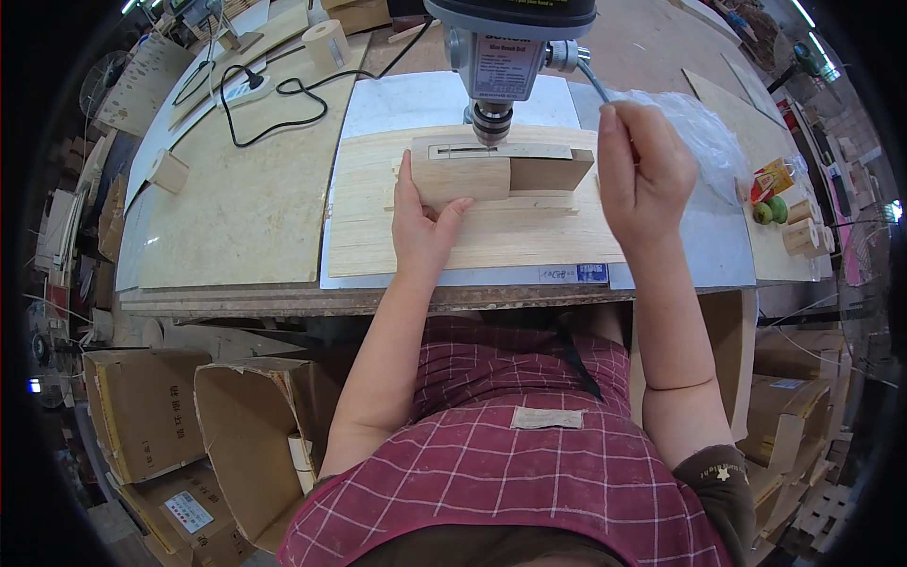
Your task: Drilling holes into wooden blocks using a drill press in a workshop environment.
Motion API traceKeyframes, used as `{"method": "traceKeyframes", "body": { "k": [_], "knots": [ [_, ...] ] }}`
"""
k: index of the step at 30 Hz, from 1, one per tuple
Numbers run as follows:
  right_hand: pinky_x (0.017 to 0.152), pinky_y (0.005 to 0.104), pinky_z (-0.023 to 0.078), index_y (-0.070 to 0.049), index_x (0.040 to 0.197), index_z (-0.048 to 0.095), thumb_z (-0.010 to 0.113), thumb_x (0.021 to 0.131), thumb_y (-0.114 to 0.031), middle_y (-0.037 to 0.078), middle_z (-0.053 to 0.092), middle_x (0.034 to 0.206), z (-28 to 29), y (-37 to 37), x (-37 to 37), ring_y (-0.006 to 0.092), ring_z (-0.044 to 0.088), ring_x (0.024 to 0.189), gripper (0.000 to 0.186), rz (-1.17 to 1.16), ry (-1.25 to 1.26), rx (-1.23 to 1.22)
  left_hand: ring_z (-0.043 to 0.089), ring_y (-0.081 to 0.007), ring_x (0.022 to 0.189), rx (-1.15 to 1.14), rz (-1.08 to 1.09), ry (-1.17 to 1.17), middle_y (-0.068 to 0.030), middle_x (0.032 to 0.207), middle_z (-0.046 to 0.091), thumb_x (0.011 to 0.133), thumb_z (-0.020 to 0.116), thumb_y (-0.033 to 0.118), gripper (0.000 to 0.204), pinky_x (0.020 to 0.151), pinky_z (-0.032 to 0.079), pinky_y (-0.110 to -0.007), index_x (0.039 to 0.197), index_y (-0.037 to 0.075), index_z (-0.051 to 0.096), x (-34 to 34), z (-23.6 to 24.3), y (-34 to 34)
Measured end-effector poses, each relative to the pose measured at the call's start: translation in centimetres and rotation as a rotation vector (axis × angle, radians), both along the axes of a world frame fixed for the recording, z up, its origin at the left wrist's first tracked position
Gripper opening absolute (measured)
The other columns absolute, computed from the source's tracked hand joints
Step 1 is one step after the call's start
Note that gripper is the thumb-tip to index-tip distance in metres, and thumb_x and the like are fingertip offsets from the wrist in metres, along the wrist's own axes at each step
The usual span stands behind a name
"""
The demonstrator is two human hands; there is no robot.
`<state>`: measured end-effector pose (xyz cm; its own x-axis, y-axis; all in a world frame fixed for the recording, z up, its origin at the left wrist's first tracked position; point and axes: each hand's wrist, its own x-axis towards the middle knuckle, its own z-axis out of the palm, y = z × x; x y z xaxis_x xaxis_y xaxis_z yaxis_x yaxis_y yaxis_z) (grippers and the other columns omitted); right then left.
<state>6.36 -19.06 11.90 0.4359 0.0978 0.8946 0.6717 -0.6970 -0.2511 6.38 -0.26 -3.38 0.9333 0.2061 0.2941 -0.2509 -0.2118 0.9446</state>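
Note:
A bench drill (496, 66) stands over the table ahead of me, its chuck (492, 121) pointing down. Beneath the chuck lies a pale wooden box (463, 178) with a narrow slot along its top and a darker recessed part on the right. My left hand (425, 231) grips the box at its left end, thumb along the near face and fingers up the left side. With curled fingers my right hand (647, 170) holds the drill's feed lever (593, 81), right of the chuck. Whether the drill bit touches the box cannot be made out.
A light wooden board (378, 250) lies under the box. Clear plastic wrap (694, 137), green fruit (773, 210) and wooden cylinders (803, 236) are at right. A power strip (248, 91) with a black cable lies back left. Cardboard boxes (146, 411) stand below the table's left side.

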Motion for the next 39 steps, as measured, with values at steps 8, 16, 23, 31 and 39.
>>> {"method": "traceKeyframes", "body": {
  "k": [8,16,23,31,39],
  "knots": [
    [0.046,0.0302,0.035,-0.003,0.073,0.056,0.059,0.074,0.000,0.007,0.046,0.058,-3.1,0.2,0.0,0.0200,0.045,0.050,0.004,0.023,0.003,0.064,0.053,-0.0162,0.082,-0.024,-0.007,0.004,-0.0127,0.117,0.048,0.067,0.074,0.010,0.090,0.068,0.046,-0.026,0.139,0.004,0.021,0.0,-0.1,0.0],
    [0.048,0.0298,0.037,-0.001,0.079,0.057,0.060,0.075,0.000,0.009,0.049,0.065,-6.4,0.3,1.1,0.0214,0.047,0.053,0.005,0.082,-0.040,0.128,0.055,-0.0176,0.088,-0.019,-0.014,-0.010,-0.0138,0.119,0.047,0.067,0.074,0.008,0.090,0.070,0.047,-0.027,0.139,0.003,0.020,0.0,-0.1,0.0],
    [0.049,0.0303,0.039,-0.002,0.080,0.058,0.062,0.075,-0.001,0.009,0.051,0.071,-8.4,0.2,2.3,0.0225,0.049,0.055,0.007,0.075,-0.073,0.136,0.055,-0.0183,0.088,-0.024,-0.014,-0.016,-0.0147,0.118,0.047,0.067,0.074,0.008,0.089,0.070,0.047,-0.028,0.139,0.003,0.021,0.1,-0.2,-0.1],
    [0.048,0.0315,0.039,-0.003,0.078,0.058,0.062,0.074,-0.004,0.009,0.051,0.069,-7.6,-0.1,2.0,0.0232,0.050,0.055,0.006,0.071,-0.053,0.082,0.056,-0.0193,0.090,-0.028,-0.005,-0.054,-0.0157,0.118,0.047,0.068,0.074,0.007,0.089,0.071,0.048,-0.027,0.139,0.004,0.021,0.3,-0.8,0.1],
    [0.047,0.0295,0.037,-0.004,0.071,0.054,0.058,0.083,-0.013,0.008,0.046,0.055,2.6,-0.5,1.9,0.0197,0.046,0.051,0.015,-0.050,-0.040,-0.049,0.056,-0.0184,0.089,-0.057,-0.005,-0.019,-0.0154,0.116,0.049,0.067,0.073,0.004,0.089,0.070,0.048,-0.027,0.140,0.005,0.021,-0.1,-0.2,0.1]
  ]
}}
